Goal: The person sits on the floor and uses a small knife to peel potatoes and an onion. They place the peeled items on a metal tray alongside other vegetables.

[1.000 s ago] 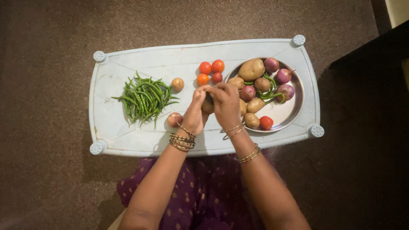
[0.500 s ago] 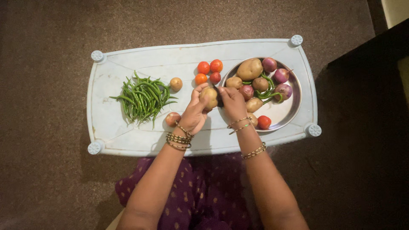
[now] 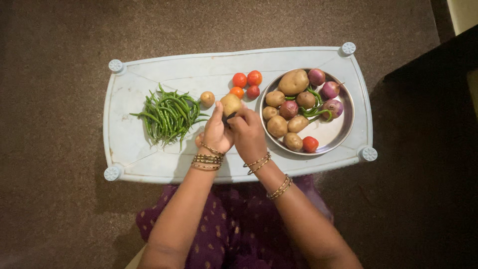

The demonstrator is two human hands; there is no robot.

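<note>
Both hands on one potato, mid-frame.
Left hand grips the potato steady; right hand pinches a small dark tool, kind unclear, against it. Green chillies left, steel plate right on the surface.

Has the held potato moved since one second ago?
Yes. The potato moved left, away from the steel plate, toward the green chillies.

Potato up off the table, in both hands.
Small, round, tan-skinned and whole, it sits at the fingertips of the left hand, with the right hand touching its lower edge beside a dark object too hidden to tell.
</note>
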